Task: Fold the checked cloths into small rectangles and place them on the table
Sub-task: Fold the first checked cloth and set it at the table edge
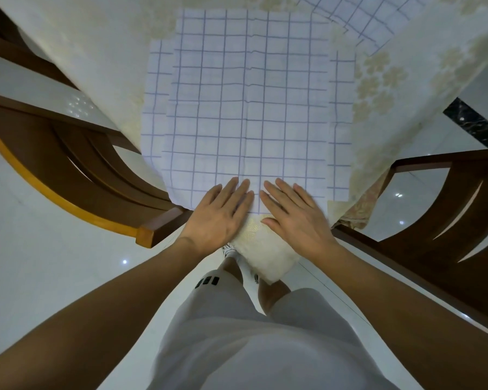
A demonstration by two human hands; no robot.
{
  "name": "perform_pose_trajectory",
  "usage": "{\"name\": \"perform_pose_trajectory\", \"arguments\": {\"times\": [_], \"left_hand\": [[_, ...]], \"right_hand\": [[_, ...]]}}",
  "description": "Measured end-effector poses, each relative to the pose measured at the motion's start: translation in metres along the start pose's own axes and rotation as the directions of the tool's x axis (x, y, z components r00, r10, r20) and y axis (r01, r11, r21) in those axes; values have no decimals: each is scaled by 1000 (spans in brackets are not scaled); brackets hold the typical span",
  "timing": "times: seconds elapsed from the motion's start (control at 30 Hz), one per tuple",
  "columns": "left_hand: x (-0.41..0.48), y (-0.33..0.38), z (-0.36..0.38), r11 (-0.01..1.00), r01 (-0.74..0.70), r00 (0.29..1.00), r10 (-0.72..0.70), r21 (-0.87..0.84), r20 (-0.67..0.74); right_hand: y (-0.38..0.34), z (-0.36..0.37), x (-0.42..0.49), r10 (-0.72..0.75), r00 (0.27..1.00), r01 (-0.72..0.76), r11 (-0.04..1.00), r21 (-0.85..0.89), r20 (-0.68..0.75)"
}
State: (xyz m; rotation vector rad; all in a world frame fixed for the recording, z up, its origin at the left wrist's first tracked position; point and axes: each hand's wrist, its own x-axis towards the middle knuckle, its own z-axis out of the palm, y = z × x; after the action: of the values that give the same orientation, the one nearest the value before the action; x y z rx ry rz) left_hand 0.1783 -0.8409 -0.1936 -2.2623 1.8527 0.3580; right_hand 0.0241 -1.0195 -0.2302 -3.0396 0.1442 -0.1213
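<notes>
A white cloth with blue checks (245, 102) lies flat on the table (96, 52), reaching from the far side to the near edge. Under it a wider checked layer (343, 122) shows along both sides. My left hand (220, 218) and my right hand (296, 218) lie flat, side by side, fingers straight, pressing the cloth's near edge at the table's front. Another checked cloth (364, 21) lies at the far right of the table, partly cut off by the frame.
A cream flowered tablecloth (383, 80) covers the table and hangs over its near edge. A wooden chair (76, 164) stands at the left and another wooden chair (440, 220) at the right. White tiled floor lies below.
</notes>
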Motion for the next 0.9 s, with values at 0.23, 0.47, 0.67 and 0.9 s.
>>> {"name": "perform_pose_trajectory", "arguments": {"times": [0.23, 0.47, 0.67, 0.9], "left_hand": [[2, -4, -5, 1000, 16, 1000, -16, -24, 7], [5, -8, -9, 972, 22, 991, -52, -236, -123], [6, -6, -11, 958, -10, 979, -49, -285, -199], [-14, -25, -21, 971, -62, 978, 13, -231, -207]], "right_hand": [[-3, 3, 0, 12, 1000, -12, 1000, -15, -13], [-10, -6, 6, 67, 996, -67, 998, 9, 57], [-7, -5, 3, 50, 999, -51, 999, 20, 19], [18, -21, -14, 61, 998, -58, 992, 111, -32]]}}
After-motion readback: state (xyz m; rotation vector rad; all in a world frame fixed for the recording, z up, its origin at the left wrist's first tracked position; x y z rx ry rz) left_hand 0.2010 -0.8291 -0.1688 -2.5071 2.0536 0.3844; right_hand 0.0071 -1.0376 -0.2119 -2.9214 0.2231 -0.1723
